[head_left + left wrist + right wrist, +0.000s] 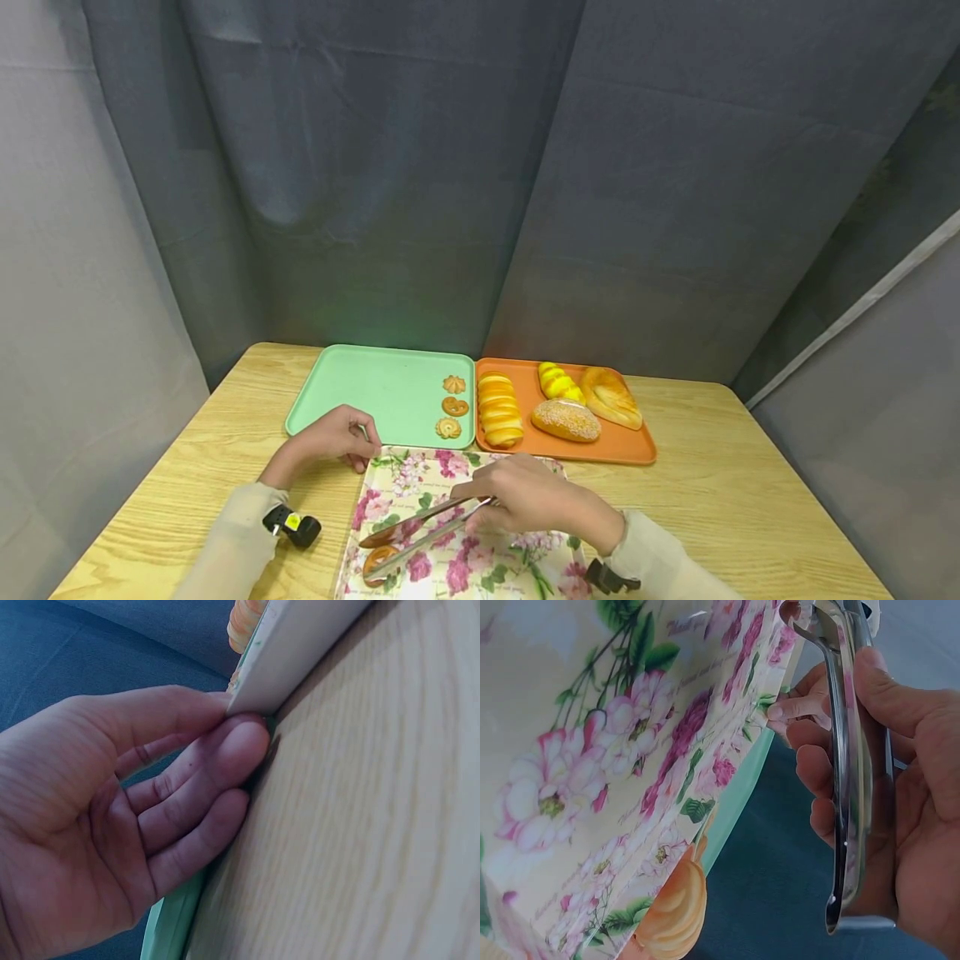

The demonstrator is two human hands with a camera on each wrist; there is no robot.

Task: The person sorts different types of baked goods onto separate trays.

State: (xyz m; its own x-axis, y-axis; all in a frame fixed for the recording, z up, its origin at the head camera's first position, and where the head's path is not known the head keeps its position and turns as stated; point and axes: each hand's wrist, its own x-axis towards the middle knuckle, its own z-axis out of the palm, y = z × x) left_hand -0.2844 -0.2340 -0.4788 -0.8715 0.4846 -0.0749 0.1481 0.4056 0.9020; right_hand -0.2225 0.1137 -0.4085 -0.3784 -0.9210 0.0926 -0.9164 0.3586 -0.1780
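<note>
My left hand (339, 437) pinches the far left corner of a flower-patterned tray (543, 546); in the left wrist view the thumb lies on its pale rim (281, 664), with the fingers bent below. My right hand (525, 496) grips metal tongs (431, 539) above this tray, fingers on one side and thumb on the other. Spread apart, the tong ends lie either side of a brown pretzel-like piece (381, 565) at the tray's near left. Contact between tongs and piece is hard to tell. The right wrist view shows the tongs (842, 750) along my palm.
Behind stands a green tray (367, 392) with cookies (453, 384), including a small pretzel (454, 406), along its right side. An orange tray (630, 450) beside it bears several breads, among them a long ridged loaf (499, 408) and a seeded bun (566, 419). Grey curtains enclose the wooden table (720, 492).
</note>
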